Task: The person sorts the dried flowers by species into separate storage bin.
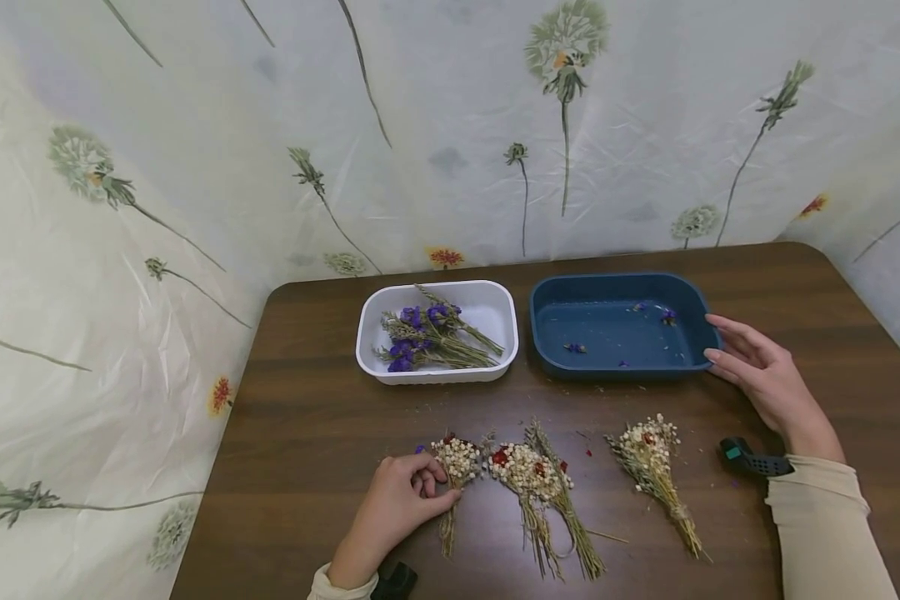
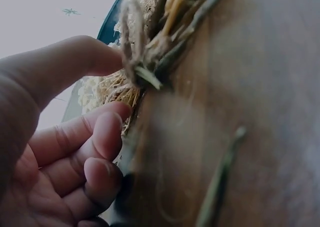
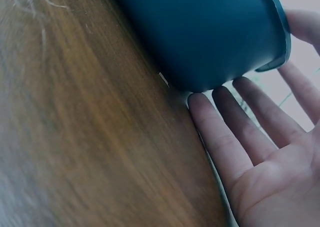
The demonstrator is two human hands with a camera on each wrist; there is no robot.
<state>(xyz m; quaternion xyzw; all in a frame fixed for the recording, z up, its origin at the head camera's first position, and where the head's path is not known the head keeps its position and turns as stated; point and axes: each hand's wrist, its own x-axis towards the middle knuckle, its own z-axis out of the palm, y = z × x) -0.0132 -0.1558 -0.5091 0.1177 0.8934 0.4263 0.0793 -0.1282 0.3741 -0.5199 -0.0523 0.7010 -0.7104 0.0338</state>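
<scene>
So the left grip (image 1: 401,500) sits low in the frame, just left of bottom centre, its wrist (image 1: 356,558) coming up from the bottom edge and slanting right. The thumb (image 2: 75,59) is stretched out pretty straight and the index finger (image 2: 75,134) is bent, with a gap between the tips; the other fingers (image 2: 102,179) curl loosely inward. The right grip (image 1: 776,379) is out at the right, a bit below mid-height, on a sleeved arm (image 1: 828,525) angling up from the lower right. Fingers there are nearly straight and slightly spread, thumb apart, pointing roughly left.
</scene>
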